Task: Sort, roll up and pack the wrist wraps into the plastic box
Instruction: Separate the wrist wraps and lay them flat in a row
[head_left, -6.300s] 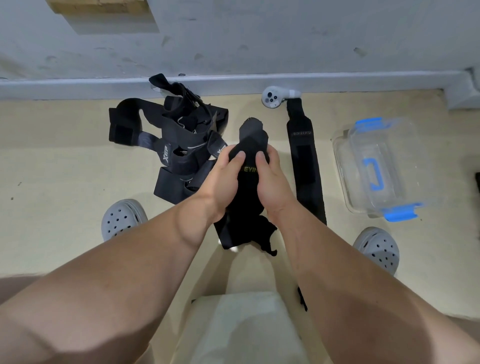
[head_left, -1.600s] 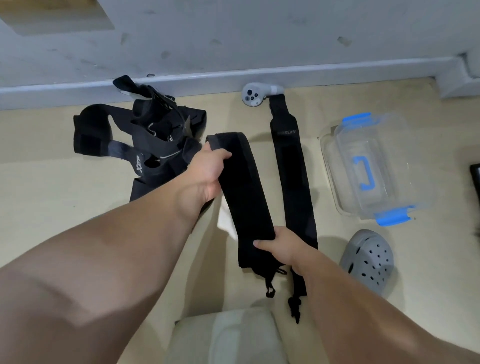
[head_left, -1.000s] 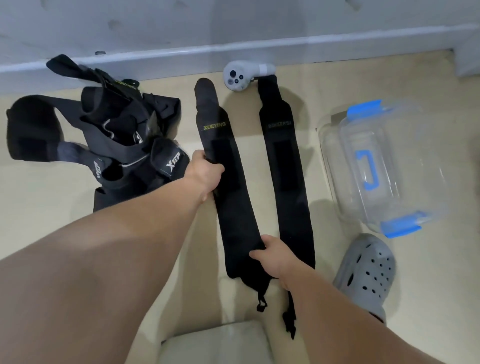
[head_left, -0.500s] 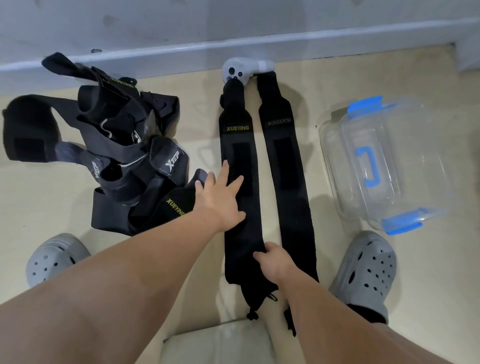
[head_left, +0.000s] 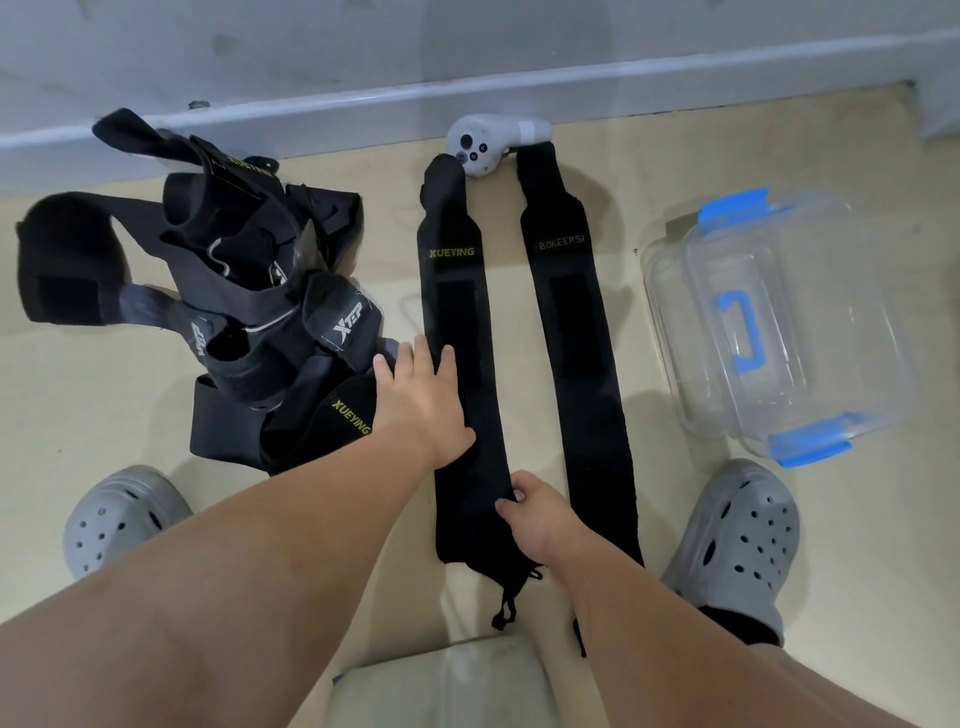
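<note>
head | left grip spread flat on wrist wrap | right grip pinching its near end | plastic box apart, floor right

Both bare forearms reach forward and down, drawing closer toward the hands. The left hand lies palm down, fingers straight and slightly spread, thumb pointing toward the right hand. The right hand, nearer the body and just right of the left, curls its fingers, pinching the wrist wrap.
</note>
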